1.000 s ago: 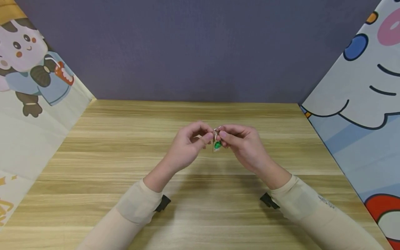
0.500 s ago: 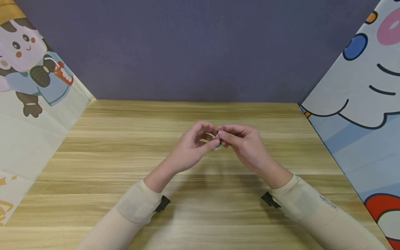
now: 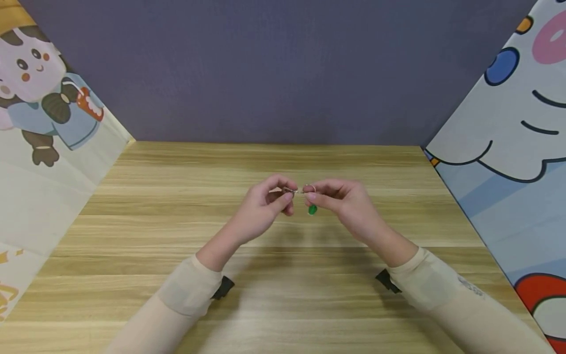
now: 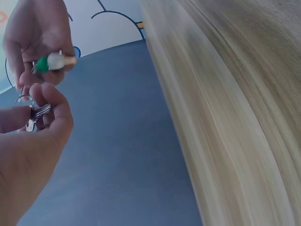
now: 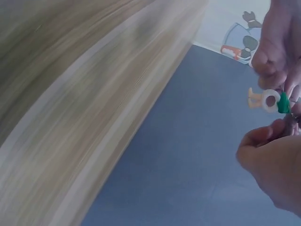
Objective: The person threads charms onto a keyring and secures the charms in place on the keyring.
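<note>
My left hand [image 3: 261, 211] pinches several metal keys [image 4: 41, 112] between thumb and fingers. Opposite it, my right hand [image 3: 349, 209] grips a thin metal key ring [image 3: 313, 187], whose upper curve shows above the fingertips. Both hands are raised over the middle of the table, a small gap apart, with a short metal link spanning it. Below the right fingers dangles a small charm [image 3: 312, 210], green in the head view. In the right wrist view the charm [image 5: 272, 100] has a white round body and pale leg-like ends. Fingers cover parts of the keys and ring.
A wood-grain table [image 3: 283, 295] lies under both hands. Behind it rises a dark blue-grey panel [image 3: 283, 73]. Cartoon-printed panels stand at the left [image 3: 53, 147] and the right [image 3: 499, 147]. Black devices [image 3: 223, 287] sit at the wrists.
The hands were close together with fingers overlapping at the keys. They have since drawn slightly apart, the left hand moving left with the keys, and the green charm now hangs in plain view.
</note>
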A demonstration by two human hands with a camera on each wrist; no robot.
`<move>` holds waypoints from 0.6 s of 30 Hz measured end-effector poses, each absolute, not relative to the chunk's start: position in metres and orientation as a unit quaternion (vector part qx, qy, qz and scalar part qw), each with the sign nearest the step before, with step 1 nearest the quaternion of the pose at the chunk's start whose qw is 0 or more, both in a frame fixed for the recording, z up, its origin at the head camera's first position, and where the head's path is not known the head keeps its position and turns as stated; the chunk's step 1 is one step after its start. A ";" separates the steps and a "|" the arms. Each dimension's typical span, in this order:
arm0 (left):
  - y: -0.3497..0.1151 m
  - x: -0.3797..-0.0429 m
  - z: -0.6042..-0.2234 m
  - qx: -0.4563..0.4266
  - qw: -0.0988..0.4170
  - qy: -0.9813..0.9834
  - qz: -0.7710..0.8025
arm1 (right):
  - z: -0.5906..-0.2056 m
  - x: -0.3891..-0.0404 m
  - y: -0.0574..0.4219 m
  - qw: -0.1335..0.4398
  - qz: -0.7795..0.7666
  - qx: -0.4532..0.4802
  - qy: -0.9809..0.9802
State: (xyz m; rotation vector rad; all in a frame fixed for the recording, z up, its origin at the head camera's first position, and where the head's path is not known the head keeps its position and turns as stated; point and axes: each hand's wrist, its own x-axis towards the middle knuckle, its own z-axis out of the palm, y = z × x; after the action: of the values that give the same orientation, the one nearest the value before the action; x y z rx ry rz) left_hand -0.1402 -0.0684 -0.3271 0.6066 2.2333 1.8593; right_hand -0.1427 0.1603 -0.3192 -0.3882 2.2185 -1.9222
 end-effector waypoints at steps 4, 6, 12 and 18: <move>-0.073 -0.140 -0.328 0.208 0.092 0.762 0.606 | -0.319 -0.143 0.165 0.101 -0.583 -0.135 0.795; -0.075 -0.140 -0.328 0.212 0.091 0.775 0.588 | -0.320 -0.143 0.166 0.110 -0.571 -0.146 0.801; -0.078 -0.140 -0.329 0.207 0.086 0.806 0.547 | -0.324 -0.144 0.169 0.134 -0.527 -0.193 0.816; -0.077 -0.142 -0.333 0.189 0.054 0.847 0.494 | -0.328 -0.145 0.171 0.152 -0.484 -0.206 0.837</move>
State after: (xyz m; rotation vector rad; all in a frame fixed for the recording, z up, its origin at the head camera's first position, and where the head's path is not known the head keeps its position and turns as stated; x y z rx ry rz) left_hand -0.1418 -0.0774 -0.3334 0.5728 2.5722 1.5007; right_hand -0.1449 0.1713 -0.3283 -0.5901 2.4012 -1.3889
